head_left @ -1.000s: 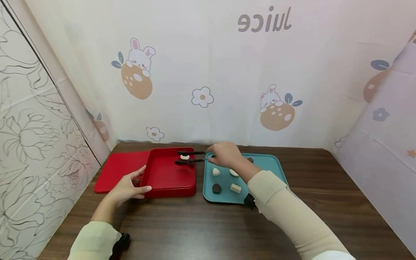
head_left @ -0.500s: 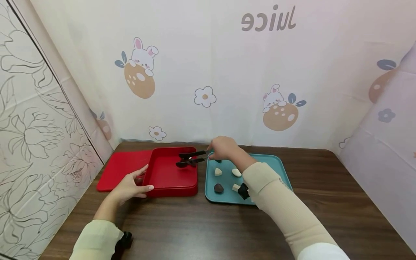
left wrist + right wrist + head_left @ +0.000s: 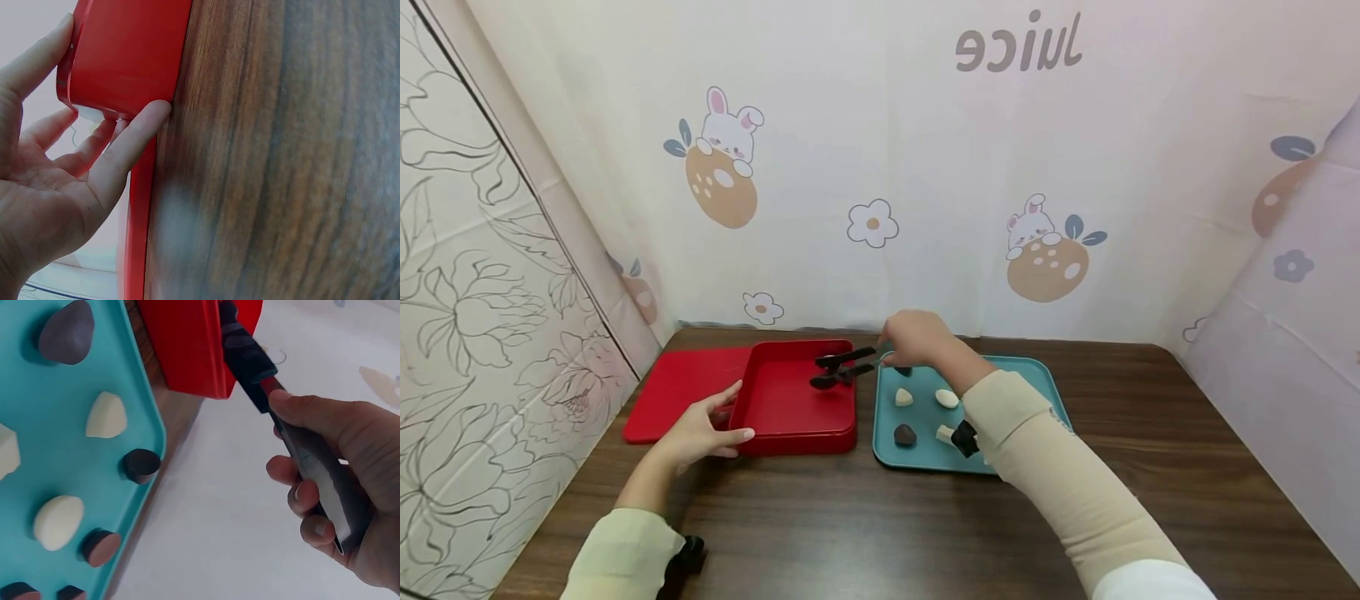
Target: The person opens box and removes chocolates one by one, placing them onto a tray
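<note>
In the head view, my left hand (image 3: 700, 429) rests its spread fingers on the left front corner of a red square box (image 3: 790, 435). Close up in the left wrist view, the fingertips touch the box wall (image 3: 134, 56), the thumb low against it. My right hand (image 3: 917, 337) grips a pair of tongs (image 3: 850, 356) with dark tips, which reach over the box's right wall into its back right part. What lies between the tips is mostly hidden. In the right wrist view, the fingers and thumb wrap the tongs' metal handle (image 3: 319, 469).
Right of the box is a teal tray (image 3: 1030, 375) bearing several chocolate-like pieces: a white oval one (image 3: 947, 399), a white rounded triangle (image 3: 903, 397), a dark one (image 3: 905, 435) and a pale block (image 3: 945, 433). A flat red lid-like panel (image 3: 685, 392) lies left of the box.
The white piece seen between the tongs' tips a second ago is now mostly hidden. The tongs have tilted, with the right hand slightly higher. The left hand stays at the box.
</note>
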Motion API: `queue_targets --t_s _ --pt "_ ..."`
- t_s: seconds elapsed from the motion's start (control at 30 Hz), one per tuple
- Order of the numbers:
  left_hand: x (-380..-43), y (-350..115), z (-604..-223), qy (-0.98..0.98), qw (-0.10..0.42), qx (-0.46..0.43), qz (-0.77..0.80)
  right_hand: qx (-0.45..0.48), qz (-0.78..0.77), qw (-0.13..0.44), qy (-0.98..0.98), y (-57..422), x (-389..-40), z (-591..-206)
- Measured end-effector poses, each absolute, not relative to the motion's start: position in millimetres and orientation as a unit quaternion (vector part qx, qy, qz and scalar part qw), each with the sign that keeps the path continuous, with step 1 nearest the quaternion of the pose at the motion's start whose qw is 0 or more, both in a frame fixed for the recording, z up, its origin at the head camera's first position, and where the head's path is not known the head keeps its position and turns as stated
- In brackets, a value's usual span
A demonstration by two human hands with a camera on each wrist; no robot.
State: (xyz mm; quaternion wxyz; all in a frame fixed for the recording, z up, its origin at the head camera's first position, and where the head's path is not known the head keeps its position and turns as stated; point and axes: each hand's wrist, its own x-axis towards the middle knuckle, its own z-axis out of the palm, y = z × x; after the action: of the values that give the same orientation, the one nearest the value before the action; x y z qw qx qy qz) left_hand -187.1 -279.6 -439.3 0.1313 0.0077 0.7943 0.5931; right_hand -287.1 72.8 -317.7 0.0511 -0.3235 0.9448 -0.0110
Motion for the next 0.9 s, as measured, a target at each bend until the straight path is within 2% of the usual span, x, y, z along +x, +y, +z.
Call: queue_targets --t_s 0.3,0.5,0.9 --pt "-186.2 -277.8 -438.0 0.797 0.131 0.005 0.589 -0.311 0.051 0.040 0.948 55.2 -277.4 -309.7" --pt "-187.3 -277.4 -439.1 0.800 0.130 0.004 0.586 -0.316 0.034 0.058 0.946 53.2 -275.3 -319.2" --pt "-187.0 -279.6 -439.0 0.797 0.131 0.003 0.589 -0.332 0.013 0.047 0.942 57.7 -273.1 -331.4"
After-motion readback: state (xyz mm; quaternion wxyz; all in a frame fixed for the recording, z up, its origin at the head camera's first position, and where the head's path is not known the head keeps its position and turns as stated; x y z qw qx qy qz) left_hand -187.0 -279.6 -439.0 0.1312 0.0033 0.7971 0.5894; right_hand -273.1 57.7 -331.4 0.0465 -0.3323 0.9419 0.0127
